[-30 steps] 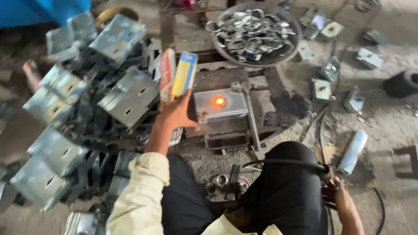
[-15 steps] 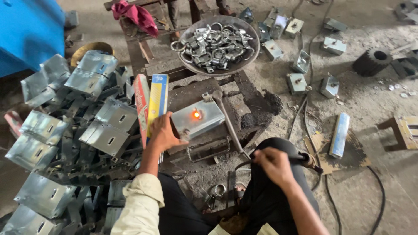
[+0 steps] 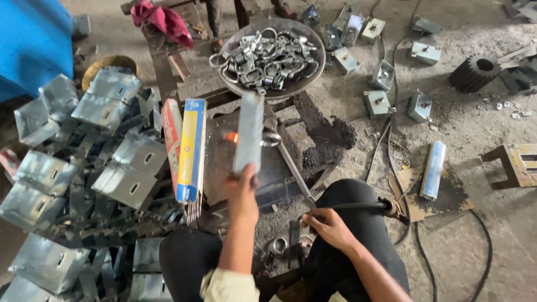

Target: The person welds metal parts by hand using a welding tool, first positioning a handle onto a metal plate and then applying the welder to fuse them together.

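1. Metal bracket (image 3: 249, 133), a folded piece of grey sheet steel, held upright over the dark work stand (image 3: 291, 168), just in front of the round pan (image 3: 313, 70) of steel rings.
2. Left hand (image 3: 241, 193) closed around the bracket's lower end, fingers wrapped on the edge, forearm raised above the knees.
3. A small orange glow (image 3: 230, 137) at the bracket's left side, partway up, so probably very hot there.
4. Judged stiff and fairly light for one hand; thin sheet edges likely sharp and the surface smooth, so a firm pinch is needed.
5. Best place to hold seems the lower end, well away from the glowing spot.
6. Right hand (image 3: 327, 226) low by the lap, fingers curled around a thin rod joined to the black cable (image 3: 358, 206); grip closed on it.
7. Yellow and blue box (image 3: 191, 151) of welding rods leaning just left of the stand, rod tips poking out below.
8. Heap of similar brackets (image 3: 117, 173) piled on the left; more scattered on the dusty floor beyond the pan.
9. Pale tube (image 3: 433, 169) lying on cardboard at the right, well apart from both hands.
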